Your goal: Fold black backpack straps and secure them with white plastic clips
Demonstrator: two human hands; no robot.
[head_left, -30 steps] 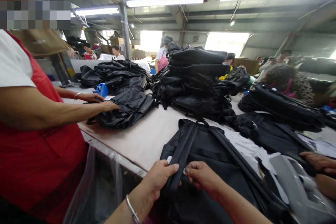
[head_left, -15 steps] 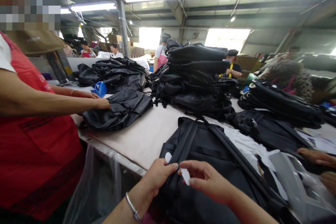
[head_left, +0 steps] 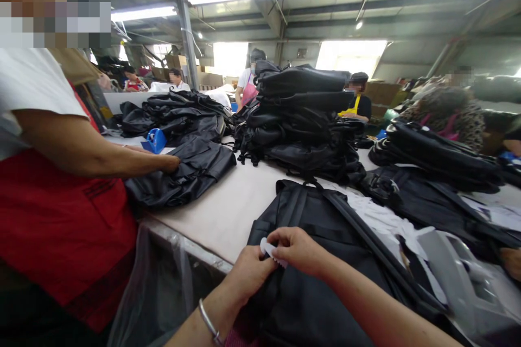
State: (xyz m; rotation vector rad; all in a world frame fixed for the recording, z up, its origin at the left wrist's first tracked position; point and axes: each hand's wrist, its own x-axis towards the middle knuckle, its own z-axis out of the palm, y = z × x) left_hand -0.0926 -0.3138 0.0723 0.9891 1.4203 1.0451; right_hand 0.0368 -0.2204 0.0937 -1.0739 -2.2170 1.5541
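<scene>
A black backpack [head_left: 315, 211] lies in front of me on the table, its shoulder straps facing up. My left hand [head_left: 250, 274] is closed on a strap at the backpack's left edge, thumb on top. Above it, my right hand [head_left: 299, 249] pinches a small white strip [head_left: 268, 248] with a jagged lower edge, held right against the left thumb. A rounded white end shows past the right fingertips; I cannot tell whether it belongs to the same strip.
A grey tape dispenser [head_left: 459, 265] stands at right, beside white paper scraps [head_left: 378, 217]. Stacked black bags [head_left: 305, 114] rise behind. At left, a co-worker in a red apron [head_left: 61, 227] handles another black bag [head_left: 199, 168] near a blue tape dispenser [head_left: 154, 141].
My right hand has moved left and up, bringing its white strip over to my left thumb. My left hand stays on the strap. The co-worker at left has leaned further in.
</scene>
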